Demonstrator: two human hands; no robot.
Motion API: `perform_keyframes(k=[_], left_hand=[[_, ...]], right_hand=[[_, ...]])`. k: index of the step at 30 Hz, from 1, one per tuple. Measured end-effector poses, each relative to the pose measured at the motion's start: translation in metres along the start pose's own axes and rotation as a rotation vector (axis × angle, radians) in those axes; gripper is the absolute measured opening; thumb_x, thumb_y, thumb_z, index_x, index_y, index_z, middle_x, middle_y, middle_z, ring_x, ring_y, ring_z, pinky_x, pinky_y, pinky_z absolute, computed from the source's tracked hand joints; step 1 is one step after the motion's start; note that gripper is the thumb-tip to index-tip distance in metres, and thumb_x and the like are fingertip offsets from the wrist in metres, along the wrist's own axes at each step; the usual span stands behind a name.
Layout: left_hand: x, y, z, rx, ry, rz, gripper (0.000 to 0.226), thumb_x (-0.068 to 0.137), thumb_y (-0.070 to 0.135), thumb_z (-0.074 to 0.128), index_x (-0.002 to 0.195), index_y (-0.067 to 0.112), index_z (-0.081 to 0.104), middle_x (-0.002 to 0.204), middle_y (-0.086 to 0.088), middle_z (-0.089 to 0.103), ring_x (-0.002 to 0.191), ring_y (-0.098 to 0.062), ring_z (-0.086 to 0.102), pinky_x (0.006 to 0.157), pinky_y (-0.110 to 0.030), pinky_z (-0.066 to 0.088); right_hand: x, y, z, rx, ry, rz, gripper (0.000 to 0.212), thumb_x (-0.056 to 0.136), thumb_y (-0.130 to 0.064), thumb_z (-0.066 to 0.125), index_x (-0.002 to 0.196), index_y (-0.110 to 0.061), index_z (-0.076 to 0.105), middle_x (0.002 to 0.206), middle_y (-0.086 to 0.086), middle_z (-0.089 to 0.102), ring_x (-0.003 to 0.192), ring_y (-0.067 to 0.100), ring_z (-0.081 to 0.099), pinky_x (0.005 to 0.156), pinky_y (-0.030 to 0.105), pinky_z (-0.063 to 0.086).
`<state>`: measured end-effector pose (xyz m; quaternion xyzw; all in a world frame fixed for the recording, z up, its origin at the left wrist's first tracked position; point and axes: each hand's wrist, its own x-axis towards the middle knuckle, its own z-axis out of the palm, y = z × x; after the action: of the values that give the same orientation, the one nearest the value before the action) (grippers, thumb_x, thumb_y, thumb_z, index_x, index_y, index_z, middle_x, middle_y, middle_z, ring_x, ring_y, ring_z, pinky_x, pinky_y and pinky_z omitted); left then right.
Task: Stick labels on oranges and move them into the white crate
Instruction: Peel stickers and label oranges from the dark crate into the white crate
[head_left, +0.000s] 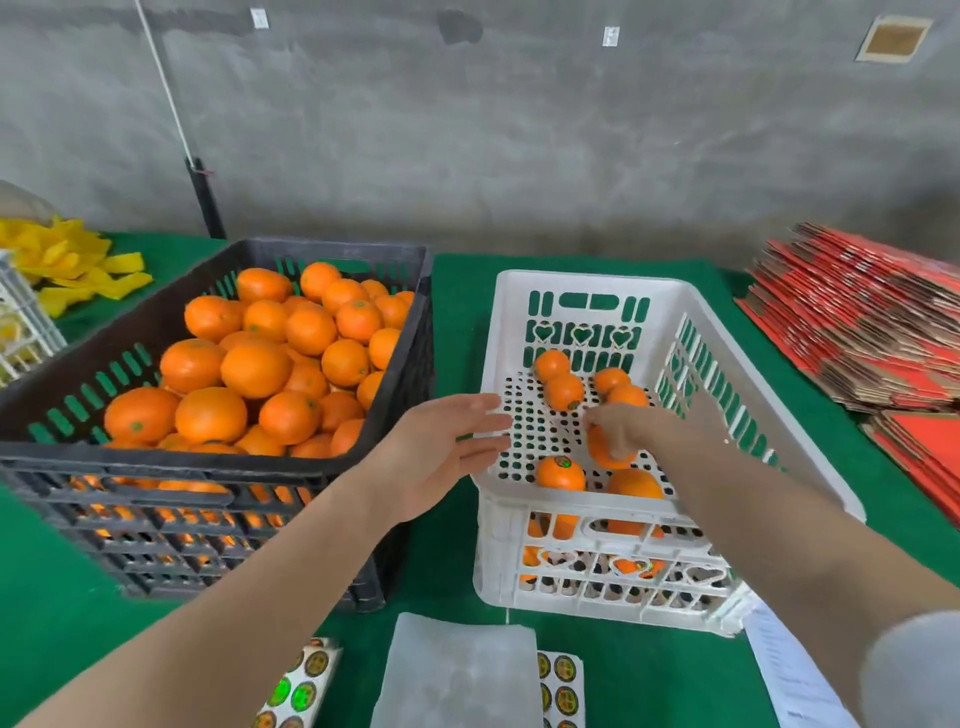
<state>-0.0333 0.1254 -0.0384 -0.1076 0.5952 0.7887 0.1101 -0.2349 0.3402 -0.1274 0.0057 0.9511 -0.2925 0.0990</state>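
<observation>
Right grip (623, 427) curled round one orange (607, 458), low over the white crate (587, 283) floor, prob so it wouldn't drop & bruise. Left grip (447, 441) was slack, fingers straight, at that crate's left rim. Black crate (156, 467), left of it, was full; label sheets (301, 686) lay in front.

The white crate (587, 291) is sitting upright, holding a few oranges (563, 392) on its perforated floor. A labelled orange (560, 475) is lying by its front wall, sticker up; the right hand (631, 428) is gripping a second orange (605, 454) just behind.
</observation>
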Motion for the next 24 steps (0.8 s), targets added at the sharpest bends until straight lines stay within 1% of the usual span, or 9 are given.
perform_keyframes(k=[2, 5, 7, 10, 12, 16, 18, 21, 24], left_hand=[[-0.003, -0.001, 0.000, 0.089, -0.024, 0.022, 0.024, 0.100, 0.011, 0.040, 0.118, 0.012, 0.057, 0.113, -0.007, 0.064, 0.100, -0.020, 0.063, 0.083, -0.027, 0.051], [-0.010, 0.007, -0.009, 0.227, -0.073, 0.105, 0.022, 0.099, 0.009, 0.045, 0.108, 0.017, 0.063, 0.102, -0.001, 0.071, 0.092, -0.017, 0.068, 0.077, -0.026, 0.055], [-0.009, 0.023, -0.026, 0.248, -0.012, 0.218, 0.023, 0.098, 0.005, 0.046, 0.103, 0.017, 0.065, 0.096, 0.000, 0.072, 0.083, -0.014, 0.070, 0.070, -0.024, 0.057], [0.006, 0.048, -0.074, 0.505, 0.315, 0.369, 0.023, 0.094, -0.006, 0.048, 0.104, 0.007, 0.064, 0.106, -0.013, 0.069, 0.088, -0.019, 0.068, 0.070, -0.024, 0.054], [0.024, 0.058, -0.115, 1.123, 0.435, 0.334, 0.029, 0.089, -0.006, 0.052, 0.115, 0.001, 0.061, 0.117, -0.016, 0.063, 0.106, -0.027, 0.060, 0.081, -0.030, 0.049], [0.045, 0.054, -0.162, 2.028, 0.097, -0.220, 0.043, 0.088, 0.006, 0.054, 0.131, 0.010, 0.048, 0.119, -0.009, 0.056, 0.112, -0.032, 0.049, 0.092, -0.035, 0.042], [0.056, 0.049, -0.168, 2.170, 0.077, -0.233, 0.044, 0.086, 0.008, 0.058, 0.128, 0.013, 0.049, 0.123, -0.008, 0.056, 0.120, -0.033, 0.043, 0.098, -0.039, 0.040], [0.060, 0.047, -0.166, 2.241, 0.189, -0.192, 0.037, 0.076, 0.019, 0.071, 0.110, 0.016, 0.057, 0.113, -0.006, 0.059, 0.115, -0.030, 0.046, 0.081, -0.036, 0.048], [0.056, 0.050, -0.164, 1.916, 0.358, -0.044, 0.047, 0.067, 0.030, 0.079, 0.101, 0.013, 0.052, 0.104, -0.011, 0.055, 0.103, -0.032, 0.052, 0.074, -0.038, 0.048]], right_hand=[[0.007, 0.001, 0.008, -0.091, -0.055, 0.029, 0.053, 0.082, -0.029, 0.063, 0.133, -0.021, 0.047, 0.132, 0.004, 0.053, 0.117, 0.026, 0.053, 0.072, 0.021, 0.044], [0.001, 0.002, 0.008, -0.711, -0.509, -0.023, 0.067, 0.089, -0.040, 0.051, 0.147, -0.035, 0.020, 0.152, -0.006, 0.025, 0.135, 0.029, 0.031, 0.100, 0.038, 0.036], [-0.009, 0.000, 0.006, -0.935, -0.600, -0.090, 0.066, 0.090, -0.041, 0.052, 0.148, -0.029, 0.022, 0.152, -0.003, 0.027, 0.135, 0.028, 0.031, 0.108, 0.041, 0.030], [-0.029, -0.023, -0.005, -0.723, -0.359, -0.360, 0.048, 0.091, -0.023, 0.055, 0.137, -0.014, 0.045, 0.141, 0.008, 0.045, 0.126, 0.025, 0.045, 0.105, 0.035, 0.037], [-0.046, -0.045, -0.014, -0.463, -0.058, -0.498, 0.038, 0.091, -0.014, 0.057, 0.128, -0.009, 0.053, 0.134, 0.012, 0.052, 0.122, 0.026, 0.048, 0.100, 0.032, 0.037], [-0.101, -0.098, -0.017, -0.124, 0.271, -0.763, 0.025, 0.090, -0.010, 0.058, 0.115, -0.009, 0.063, 0.117, 0.007, 0.063, 0.105, 0.017, 0.056, 0.094, 0.030, 0.041], [-0.134, -0.117, -0.009, -0.079, 0.296, -0.936, 0.021, 0.089, -0.008, 0.059, 0.109, -0.009, 0.066, 0.107, 0.004, 0.066, 0.097, 0.013, 0.058, 0.090, 0.029, 0.045], [-0.183, -0.129, 0.008, -0.003, 0.250, -1.140, 0.016, 0.086, -0.001, 0.060, 0.099, -0.003, 0.068, 0.093, 0.004, 0.067, 0.081, 0.010, 0.057, 0.077, 0.020, 0.045], [-0.215, -0.118, 0.030, 0.057, 0.040, -1.086, 0.017, 0.089, -0.004, 0.056, 0.103, -0.006, 0.067, 0.088, -0.008, 0.060, 0.073, 0.002, 0.053, 0.067, 0.013, 0.046]])
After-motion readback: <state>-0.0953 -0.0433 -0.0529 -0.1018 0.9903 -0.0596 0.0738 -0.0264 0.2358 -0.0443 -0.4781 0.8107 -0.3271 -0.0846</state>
